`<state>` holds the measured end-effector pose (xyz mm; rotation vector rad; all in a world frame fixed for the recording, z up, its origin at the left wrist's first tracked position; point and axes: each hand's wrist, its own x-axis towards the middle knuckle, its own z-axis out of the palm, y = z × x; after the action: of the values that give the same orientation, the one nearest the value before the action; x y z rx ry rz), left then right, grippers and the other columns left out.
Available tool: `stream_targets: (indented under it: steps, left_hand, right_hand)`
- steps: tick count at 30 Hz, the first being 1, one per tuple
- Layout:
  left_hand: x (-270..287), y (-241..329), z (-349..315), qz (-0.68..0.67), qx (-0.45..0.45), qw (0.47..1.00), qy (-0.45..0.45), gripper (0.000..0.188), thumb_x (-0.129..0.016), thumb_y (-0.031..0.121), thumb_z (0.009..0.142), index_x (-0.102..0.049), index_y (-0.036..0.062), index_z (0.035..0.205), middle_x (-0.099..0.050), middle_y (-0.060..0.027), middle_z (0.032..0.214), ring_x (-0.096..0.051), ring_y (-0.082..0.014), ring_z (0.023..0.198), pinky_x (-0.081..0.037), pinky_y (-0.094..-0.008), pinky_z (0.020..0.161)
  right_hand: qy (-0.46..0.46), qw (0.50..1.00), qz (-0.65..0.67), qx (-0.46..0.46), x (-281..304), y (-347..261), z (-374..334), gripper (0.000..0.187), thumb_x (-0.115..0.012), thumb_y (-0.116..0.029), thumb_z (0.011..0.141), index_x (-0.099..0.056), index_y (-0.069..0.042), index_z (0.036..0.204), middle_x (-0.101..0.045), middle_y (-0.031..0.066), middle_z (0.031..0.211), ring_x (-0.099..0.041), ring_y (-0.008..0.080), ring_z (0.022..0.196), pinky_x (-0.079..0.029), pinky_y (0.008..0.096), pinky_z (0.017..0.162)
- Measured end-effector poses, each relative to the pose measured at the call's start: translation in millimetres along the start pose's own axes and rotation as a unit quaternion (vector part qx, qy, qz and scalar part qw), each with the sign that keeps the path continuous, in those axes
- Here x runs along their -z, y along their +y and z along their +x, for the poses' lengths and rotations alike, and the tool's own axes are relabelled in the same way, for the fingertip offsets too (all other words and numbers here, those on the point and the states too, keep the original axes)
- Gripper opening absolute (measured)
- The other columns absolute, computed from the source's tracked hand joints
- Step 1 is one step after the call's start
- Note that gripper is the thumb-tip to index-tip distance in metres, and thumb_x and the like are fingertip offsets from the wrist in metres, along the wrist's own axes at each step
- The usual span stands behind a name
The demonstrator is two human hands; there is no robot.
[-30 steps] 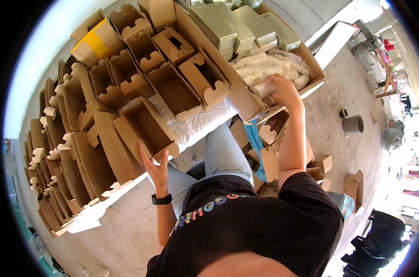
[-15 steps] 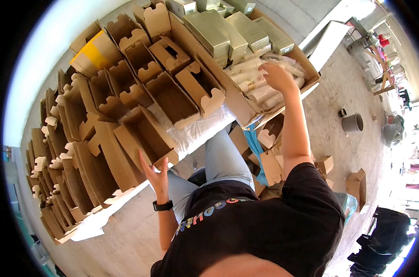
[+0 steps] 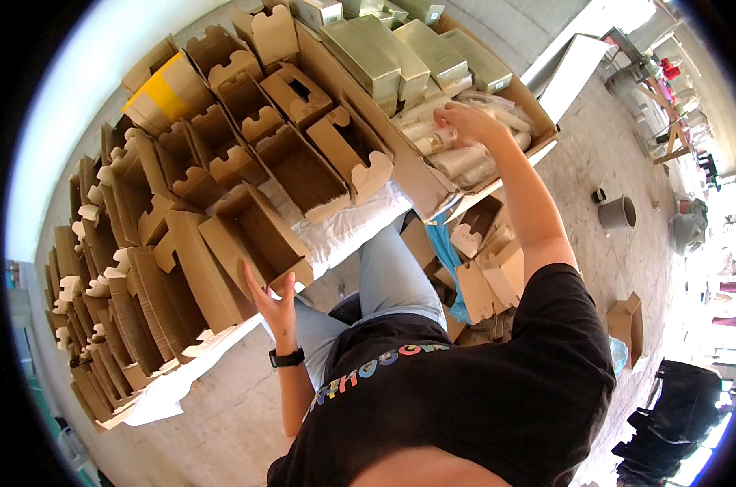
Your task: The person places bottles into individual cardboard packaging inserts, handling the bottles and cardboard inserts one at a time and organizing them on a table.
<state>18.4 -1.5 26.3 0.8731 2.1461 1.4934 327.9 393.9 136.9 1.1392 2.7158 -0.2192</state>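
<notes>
My left hand [image 3: 276, 311] rests at the near end of an open, empty cardboard box [image 3: 258, 235], its thumb and fingers spread apart against the box's end. The box lies tilted at the table's near edge. Over on the right, my right hand [image 3: 473, 126] reaches into a large carton [image 3: 429, 191]. Its fingers are curled onto a clear, plastic-wrapped bottle [image 3: 435, 144] with a gold band; the fingertips are partly hidden. More wrapped bottles [image 3: 465, 165] lie around it in the carton.
Many open cardboard boxes [image 3: 299, 166] stand packed together on the left. Pale gold boxes [image 3: 364, 57] fill the carton's far part. Loose cardboard pieces [image 3: 489, 280] lie below the carton, beside a blue plastic strip [image 3: 457, 284]. A grey bucket [image 3: 618, 213] stands on the floor at right.
My right hand has shifted left and slightly nearer among the wrapped bottles, its fingers now closing on one. My left hand stays at the box.
</notes>
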Motion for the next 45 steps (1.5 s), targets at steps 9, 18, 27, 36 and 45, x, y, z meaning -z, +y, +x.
stream_targets:
  steps: [9,18,27,36,45]
  left_hand:
    - [1,-1,0,-0.001,-0.008,1.0,-0.002,0.089,-0.079,0.03,0.081,-0.026,0.011,0.151,-0.029,-0.0141,0.154,-0.033,-0.0327,0.139,-0.036,-0.053,0.107]
    - [0,-6,1,0.001,-0.01,1.0,0.004,0.091,-0.08,0.032,0.08,-0.027,0.011,0.151,-0.03,-0.0139,0.154,-0.035,-0.0335,0.138,-0.038,-0.0527,0.105]
    - [-2,-4,2,0.014,-0.012,1.0,-0.001,0.09,-0.079,0.032,0.08,-0.026,0.0112,0.151,-0.029,-0.014,0.154,-0.034,-0.0339,0.139,-0.038,-0.0527,0.106]
    - [0,-15,-4,-0.036,-0.005,0.999,0.021,0.089,-0.08,0.026,0.08,-0.028,0.0087,0.151,-0.03,-0.0131,0.154,-0.034,-0.0276,0.139,-0.036,-0.0478,0.107]
    - [0,-20,-1,0.041,-0.047,0.998,0.023,0.094,-0.078,0.033,0.079,-0.024,0.0056,0.15,-0.038,-0.0194,0.149,-0.042,-0.0372,0.134,-0.038,-0.0411,0.108]
  right_hand:
    - [0.094,0.996,0.001,-0.003,-22,27,-13,0.045,-0.074,-0.007,0.066,-0.051,-0.012,0.105,-0.06,0.0081,0.107,-0.058,0.0309,0.105,-0.046,0.0422,0.087]
    - [0.064,0.99,-0.124,0.027,-17,17,4,0.059,-0.078,-0.009,0.058,-0.054,-0.011,0.112,-0.057,0.0105,0.108,-0.055,0.0316,0.11,-0.045,0.0432,0.091]
    - [0.345,0.938,-0.019,-0.031,31,-4,-48,0.052,-0.073,-0.016,0.067,-0.053,-0.009,0.114,-0.059,0.0124,0.109,-0.056,0.034,0.106,-0.047,0.043,0.088]
    - [0.387,0.464,0.796,-0.011,44,-85,-83,0.055,-0.054,-0.031,0.089,-0.043,-0.001,0.134,-0.06,0.0145,0.108,-0.061,0.0253,0.087,-0.051,0.0387,0.07]
    - [-0.187,0.497,0.843,0.08,-44,-267,-81,0.073,-0.063,-0.033,0.087,-0.031,-0.001,0.144,-0.061,0.0154,0.1,-0.06,0.02,0.067,-0.049,0.0314,0.056]
